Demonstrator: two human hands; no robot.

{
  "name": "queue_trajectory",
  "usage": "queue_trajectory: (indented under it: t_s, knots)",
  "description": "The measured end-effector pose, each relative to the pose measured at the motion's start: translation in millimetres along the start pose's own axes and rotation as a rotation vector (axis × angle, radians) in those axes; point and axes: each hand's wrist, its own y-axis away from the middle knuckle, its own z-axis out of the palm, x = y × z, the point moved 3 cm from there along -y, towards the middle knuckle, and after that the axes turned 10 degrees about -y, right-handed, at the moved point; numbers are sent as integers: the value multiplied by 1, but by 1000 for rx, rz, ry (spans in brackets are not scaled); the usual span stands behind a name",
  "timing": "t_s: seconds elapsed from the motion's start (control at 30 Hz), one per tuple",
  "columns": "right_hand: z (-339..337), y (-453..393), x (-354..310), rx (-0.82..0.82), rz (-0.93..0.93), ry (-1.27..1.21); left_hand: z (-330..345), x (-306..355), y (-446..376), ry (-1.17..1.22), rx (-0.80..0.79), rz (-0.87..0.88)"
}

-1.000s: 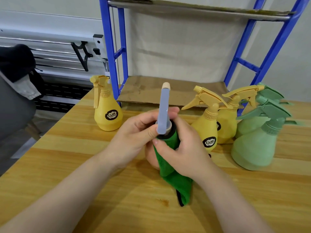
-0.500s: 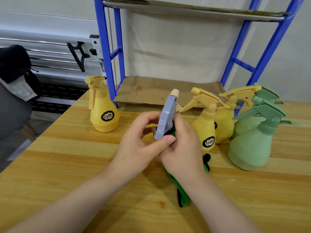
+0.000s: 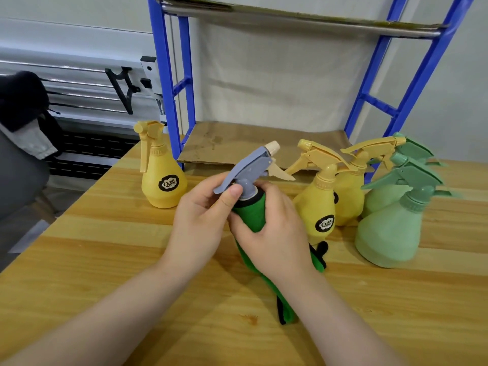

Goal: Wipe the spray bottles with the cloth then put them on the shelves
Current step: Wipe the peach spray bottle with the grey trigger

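A spray bottle with a grey-blue trigger head (image 3: 250, 167) and cream nozzle is held upright over the table. My left hand (image 3: 203, 215) pinches its neck just under the head. My right hand (image 3: 272, 231) presses the green cloth (image 3: 253, 212) around the body, which is hidden; the cloth's tail hangs down to the table. One yellow bottle (image 3: 162, 175) stands alone at the left. Two yellow bottles (image 3: 319, 204) and two green bottles (image 3: 390, 231) stand grouped at the right.
A blue metal shelf frame (image 3: 169, 83) stands at the wooden table's (image 3: 105, 260) far edge, its lower shelf lined with cardboard (image 3: 237, 146), another shelf above. A chair with dark clothing (image 3: 21, 122) sits off the table's left.
The bottle has turned in my hands, so its trigger head shows side-on with the nozzle pointing right. My right hand has slid the cloth around the body.
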Motion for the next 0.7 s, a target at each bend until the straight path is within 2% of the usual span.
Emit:
queue_trajectory:
  t_s: [0.2, 0.33, 0.7]
  knots:
    - [-6, -2, 1, -21, -21, 0, -8, 4, -8, 206, 89, -60]
    - [-9, -2, 2, -44, -12, -103, -17, 0, -14, 330, 136, -123]
    - [-9, 0, 12, -65, 132, -456, -35, -3, -28, 487, 103, -197]
